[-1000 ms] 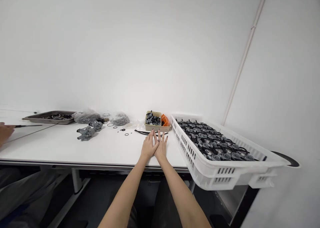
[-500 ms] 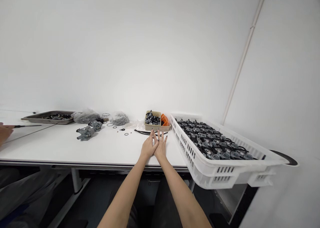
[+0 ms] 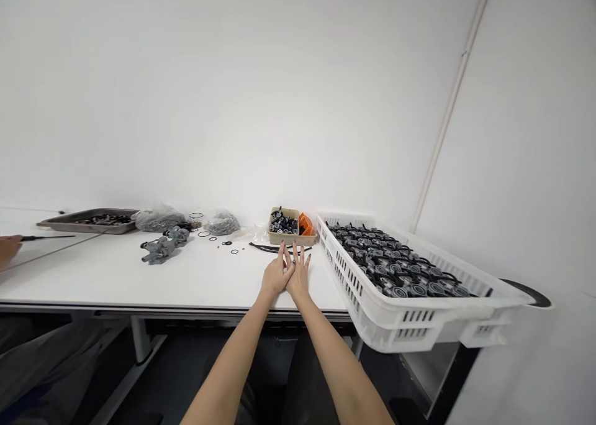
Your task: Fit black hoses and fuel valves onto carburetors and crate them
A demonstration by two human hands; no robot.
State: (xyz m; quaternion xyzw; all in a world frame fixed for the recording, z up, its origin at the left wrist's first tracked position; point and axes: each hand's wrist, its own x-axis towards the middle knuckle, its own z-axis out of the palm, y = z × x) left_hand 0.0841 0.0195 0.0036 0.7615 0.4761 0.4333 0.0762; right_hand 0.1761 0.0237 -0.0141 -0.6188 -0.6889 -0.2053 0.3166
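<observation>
this looks like a pause: the left hand [image 3: 275,278] and right hand [image 3: 298,279] lie overlapped, fingers a little spread and gripping nothing, near the table's [image 3: 209,282] front edge; black strips [image 3: 262,247] lie by the fingertips, contact unclear, toward the back edge; any reach calls for parting the hands

Head view faces the wall [image 3: 261,102]; looks down on the table [image 3: 205,279].

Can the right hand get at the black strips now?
Probably yes: the right hand looks empty and the black strips lie close by, though the left hand touches it.
</observation>
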